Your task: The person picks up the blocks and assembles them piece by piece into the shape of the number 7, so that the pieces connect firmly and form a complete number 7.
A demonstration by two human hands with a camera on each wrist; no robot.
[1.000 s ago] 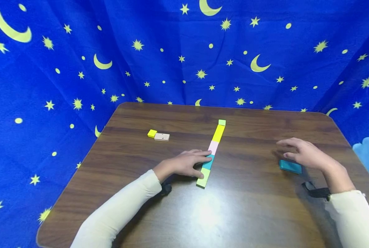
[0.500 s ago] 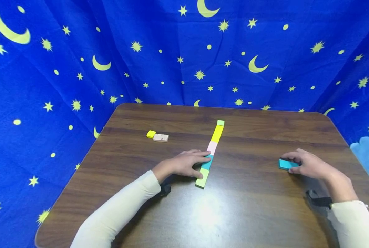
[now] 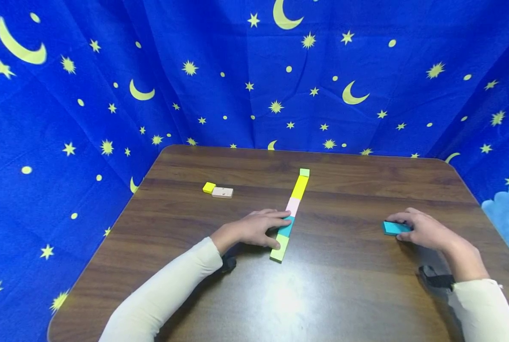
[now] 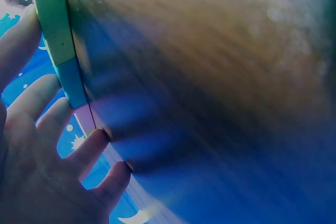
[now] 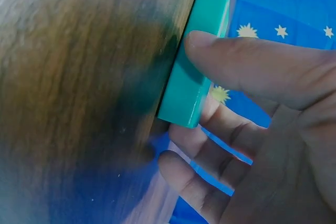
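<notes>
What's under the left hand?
In the head view, the left hand overlaps a pink block, a teal block and a light-green block, each partly visible beyond it; whatever it covers can't be seen there.

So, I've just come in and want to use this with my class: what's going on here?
A person is working with coloured blocks on a wooden table. Their left hand has its fingers spread at the near part of a row of coloured blocks. Their right hand pinches a loose teal block, apart from the row. Left of the row, a yellow block and a pale block lie together.
</notes>
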